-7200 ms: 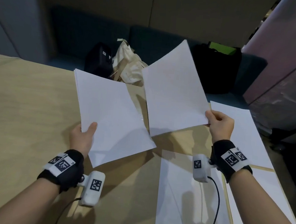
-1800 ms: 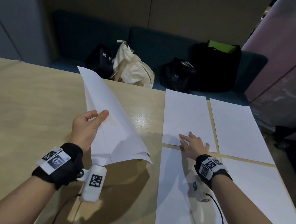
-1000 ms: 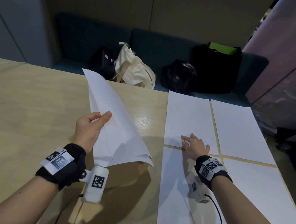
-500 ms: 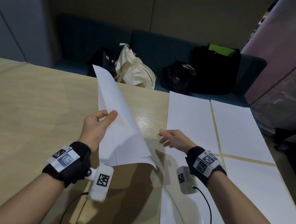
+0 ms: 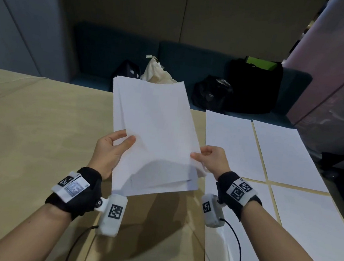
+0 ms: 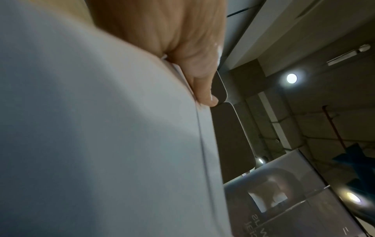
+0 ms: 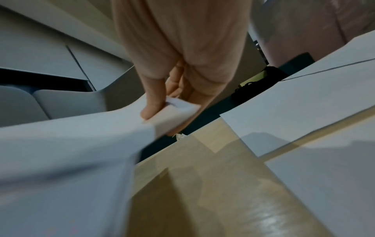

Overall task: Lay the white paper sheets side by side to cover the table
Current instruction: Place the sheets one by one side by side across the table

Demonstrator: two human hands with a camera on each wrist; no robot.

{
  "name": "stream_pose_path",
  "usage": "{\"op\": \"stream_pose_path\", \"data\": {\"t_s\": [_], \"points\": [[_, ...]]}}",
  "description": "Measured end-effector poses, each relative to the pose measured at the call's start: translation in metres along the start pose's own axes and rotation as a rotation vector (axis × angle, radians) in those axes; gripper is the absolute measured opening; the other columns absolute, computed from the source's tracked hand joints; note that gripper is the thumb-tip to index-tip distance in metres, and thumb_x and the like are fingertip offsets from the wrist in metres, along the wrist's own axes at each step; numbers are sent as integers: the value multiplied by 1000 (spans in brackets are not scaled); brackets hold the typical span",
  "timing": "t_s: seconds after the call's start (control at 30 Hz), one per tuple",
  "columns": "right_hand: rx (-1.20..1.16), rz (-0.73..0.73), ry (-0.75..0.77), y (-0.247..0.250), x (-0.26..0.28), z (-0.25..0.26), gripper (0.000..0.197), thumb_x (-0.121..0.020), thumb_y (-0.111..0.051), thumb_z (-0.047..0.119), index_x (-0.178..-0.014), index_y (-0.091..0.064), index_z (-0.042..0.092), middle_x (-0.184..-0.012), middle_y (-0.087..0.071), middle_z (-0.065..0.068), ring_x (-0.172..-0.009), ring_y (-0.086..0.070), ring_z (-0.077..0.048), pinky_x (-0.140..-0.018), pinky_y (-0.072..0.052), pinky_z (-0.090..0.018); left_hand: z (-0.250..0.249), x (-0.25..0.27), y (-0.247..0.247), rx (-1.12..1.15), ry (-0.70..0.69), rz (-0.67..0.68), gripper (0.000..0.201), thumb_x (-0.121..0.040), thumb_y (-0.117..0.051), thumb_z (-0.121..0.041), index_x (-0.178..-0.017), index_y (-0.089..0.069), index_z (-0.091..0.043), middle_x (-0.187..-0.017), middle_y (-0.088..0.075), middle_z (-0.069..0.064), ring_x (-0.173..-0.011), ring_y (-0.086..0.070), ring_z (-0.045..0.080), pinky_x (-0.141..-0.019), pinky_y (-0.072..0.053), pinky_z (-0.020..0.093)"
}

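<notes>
A thin stack of white paper sheets (image 5: 156,133) is held up above the wooden table (image 5: 29,137), tilted toward me. My left hand (image 5: 112,147) grips its left edge, thumb on top; the left wrist view shows the stack (image 6: 101,144) with my fingers (image 6: 202,89) behind it. My right hand (image 5: 208,157) pinches the lower right corner, and in the right wrist view my thumb (image 7: 154,102) presses on that corner of the stack (image 7: 178,110). Several sheets lie flat on the table's right part: two at the back (image 5: 230,146) (image 5: 286,154) and two nearer me (image 5: 239,252) (image 5: 313,228).
Narrow strips of bare wood show between the laid sheets. Beyond the table's far edge a dark bench (image 5: 194,61) carries a beige cloth bag (image 5: 157,72) and black bags (image 5: 212,92) (image 5: 253,85). A pinkish wall (image 5: 340,73) stands at the right.
My right hand left the laid sheets, moved left and took hold of the stack's lower right corner. The stack turned from edge-on to facing me and shifted right.
</notes>
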State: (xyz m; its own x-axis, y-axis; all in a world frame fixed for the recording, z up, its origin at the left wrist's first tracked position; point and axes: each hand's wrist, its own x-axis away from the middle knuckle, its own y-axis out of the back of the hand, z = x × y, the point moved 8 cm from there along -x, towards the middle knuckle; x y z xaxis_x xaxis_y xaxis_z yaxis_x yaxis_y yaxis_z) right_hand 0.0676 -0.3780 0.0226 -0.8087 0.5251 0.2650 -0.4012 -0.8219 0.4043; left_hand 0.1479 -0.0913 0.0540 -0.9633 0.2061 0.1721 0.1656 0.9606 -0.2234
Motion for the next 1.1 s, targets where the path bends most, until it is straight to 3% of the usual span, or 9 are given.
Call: {"op": "stream_pose_path", "data": {"t_s": [0.07,0.13,0.23,0.3,0.43,0.57,0.67,0.9,1.1], "points": [[-15,-71,1,-2,-6,1,16,-78,-75,14,-80,-60,9,-65,-55,-1,-41,-51,2,-47,-37,-13,-4,0,9,-37,-35,-8,20,-84,-63,-7,-101,-66,-18,-100,-66,-10,-77,-65,-12,-68,-49,5],[-33,-136,-21,-5,-13,0,14,-80,-73,15,-79,-60,8,-59,-51,-1,-36,-46,-2,-46,-36,-16,-8,-1,19,-51,-45,-8,24,-85,-63,-6,-107,-65,-15,-103,-63,-13,-80,-62,-17,-67,-47,2],[-44,-213,-67,-11,-25,-4,16,-79,-73,16,-86,-62,8,-75,-60,-9,-61,-52,-17,-69,-48,-30,-10,-4,40,-62,-14,-23,22,-84,-64,-6,-101,-67,-20,-105,-65,-12,-93,-64,-2,-77,-52,12],[-14,-268,-106,-15,-31,-8,26,-79,-73,16,-99,-63,1,-89,-62,-11,-81,-57,-22,-84,-49,-34,-13,-4,55,-79,-15,-39,23,-84,-64,-7,-101,-67,-21,-104,-64,-15,-97,-60,-4,-78,-51,9],[92,-319,-137,-19,-36,-7,28,-85,-65,9,-108,-63,-6,-108,-68,-20,-100,-64,-32,-77,-45,-25,-16,-5,81,-111,-27,-62,26,-84,-64,-6,-109,-65,-16,-105,-61,-17,-86,-59,-18,-67,-45,-1],[153,-341,-168,-20,-38,-9,37,-88,-60,6,-122,-52,-4,-120,-61,-22,-89,-62,-31,-78,-51,-32,-14,-9,99,-135,-17,-58,23,-83,-65,-7,-102,-67,-20,-108,-62,-16,-102,-53,-10,-79,-43,5],[454,-338,-121,-24,-36,1,45,-88,-59,7,-130,-44,-2,-130,-47,-24,-114,-50,-38,-92,-43,-42,-12,-12,107,-138,-6,-55,22,-83,-65,-8,-99,-67,-23,-107,-63,-16,-103,-53,-8,-81,-42,7],[988,114,117,-110,-5,4,39,-96,-38,29,-134,-47,26,-143,-39,-8,-129,-39,-30,-108,-27,-44,-10,-18,110,-169,-9,-44,25,-83,-66,-10,-106,-67,-21,-103,-62,-20,-93,-54,-16,-69,-43,0],[1011,151,69,-131,-3,-11,33,-98,-29,28,-127,-44,25,-138,-39,-7,-129,-36,-32,-111,-20,-52,-7,-16,113,-167,4,-35,24,-83,-66,-9,-104,-67,-22,-103,-63,-18,-86,-58,-19,-65,-42,-2]]}}
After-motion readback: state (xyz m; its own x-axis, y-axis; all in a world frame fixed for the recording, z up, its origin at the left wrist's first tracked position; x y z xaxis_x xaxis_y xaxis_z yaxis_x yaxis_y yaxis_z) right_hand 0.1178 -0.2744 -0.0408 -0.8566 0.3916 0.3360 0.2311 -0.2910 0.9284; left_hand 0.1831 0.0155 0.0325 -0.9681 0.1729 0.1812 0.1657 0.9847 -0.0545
